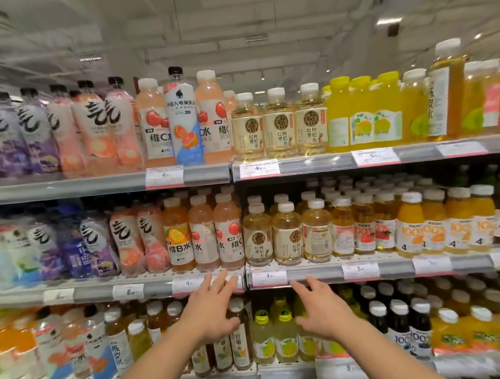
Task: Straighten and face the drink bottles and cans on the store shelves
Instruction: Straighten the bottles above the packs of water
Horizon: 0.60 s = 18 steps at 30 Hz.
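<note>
Three shelves of drink bottles fill the view. My left hand (213, 310) is raised with fingers straight, in front of the middle shelf's edge (147, 288) and holding nothing. My right hand (321, 308) is also spread and empty, just below that edge, in front of yellow lemon bottles (286, 331). Above the hands stand pale pink vitamin water bottles (228, 234) and pale gold bottles with white caps (287, 235); one gold bottle (317, 233) shows its back label. On the top shelf a tall blue-and-white bottle (182, 118) stands among pink ones.
Purple and pink soda bottles (101, 245) line the left side, blurred. Orange juice bottles (435, 223) stand at the right of the middle shelf. Dark bottles (419, 326) are on the lower right. Price tags (270, 277) hang along the shelf edges. Ceiling lights show above.
</note>
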Tool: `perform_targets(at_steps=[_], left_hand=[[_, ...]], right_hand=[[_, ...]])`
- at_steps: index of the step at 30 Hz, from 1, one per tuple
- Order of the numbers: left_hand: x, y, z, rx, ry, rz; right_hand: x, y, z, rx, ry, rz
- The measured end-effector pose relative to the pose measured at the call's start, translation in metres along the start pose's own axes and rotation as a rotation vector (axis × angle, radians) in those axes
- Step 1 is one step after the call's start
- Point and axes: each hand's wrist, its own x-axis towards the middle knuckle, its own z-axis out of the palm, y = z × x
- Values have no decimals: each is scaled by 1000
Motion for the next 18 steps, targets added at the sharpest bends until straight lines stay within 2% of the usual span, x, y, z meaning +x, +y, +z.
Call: perform_targets(at_steps=[4,8,10,14,18], left_hand=[[-9,-12,-56,8,264,34],[-9,-44,-120,-50,634,46],[-6,-67,-144,-65,752,33],[11,-114,-170,17,725,-35],[30,-149,-155,78,674,-34]], right_hand=[[-8,-19,-63,48,60,-151],[-3,-53,-127,47,305,-249],[7,-75,-158,62,393,-283],[36,-123,-219,21,513,-342],[74,-173,-270,26,649,-344]])
